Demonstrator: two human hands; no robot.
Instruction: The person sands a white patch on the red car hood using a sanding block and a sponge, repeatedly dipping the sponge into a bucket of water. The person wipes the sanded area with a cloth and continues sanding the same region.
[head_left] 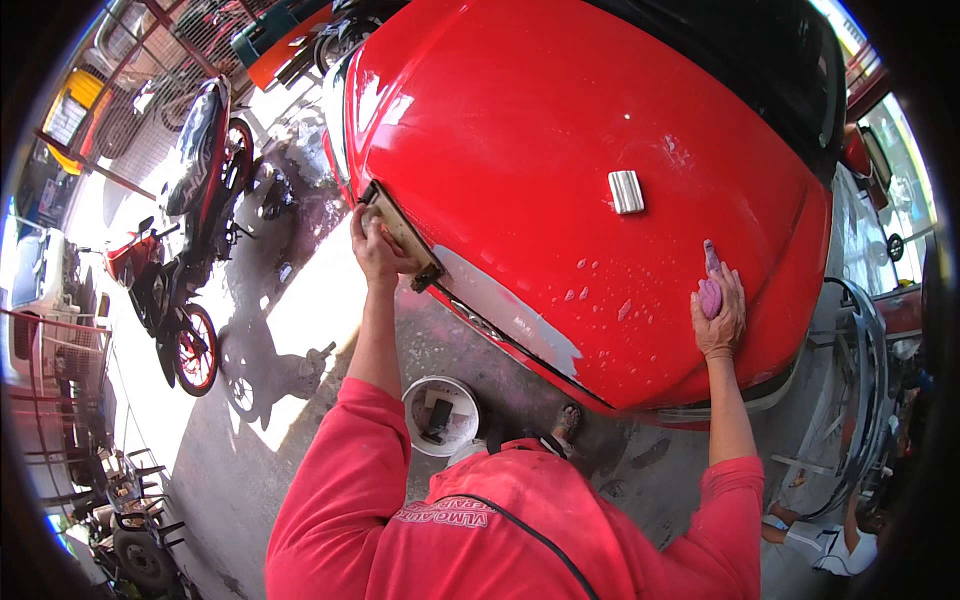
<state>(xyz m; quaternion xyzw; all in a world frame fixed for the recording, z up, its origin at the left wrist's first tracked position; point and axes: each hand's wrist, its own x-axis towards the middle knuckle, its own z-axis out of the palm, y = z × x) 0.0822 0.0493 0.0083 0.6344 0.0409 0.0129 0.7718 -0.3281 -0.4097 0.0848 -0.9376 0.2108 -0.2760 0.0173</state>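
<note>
The red car hood [520, 150] fills the middle of the view, with a grey bare patch [500, 310] along its front edge. At the hood's front left corner, my left hand [378, 248] is closed on a long tan block with dark edges [398, 232]. On the right of the hood, my right hand [728, 315] presses a pink sponge [710, 297] to the paint under its fingers. A greyish wet streak lies just beyond those fingers. Whitish foam spots [583, 293] dot the paint between my hands. Farther up rests a small ribbed silvery block [626, 192].
A white bucket [441, 416] with a dark thing inside stands on the concrete floor before the car. A red and black motorcycle [180, 230] is parked at left. Curved dark car parts [865, 390] stand at right, near another person [830, 545] low down.
</note>
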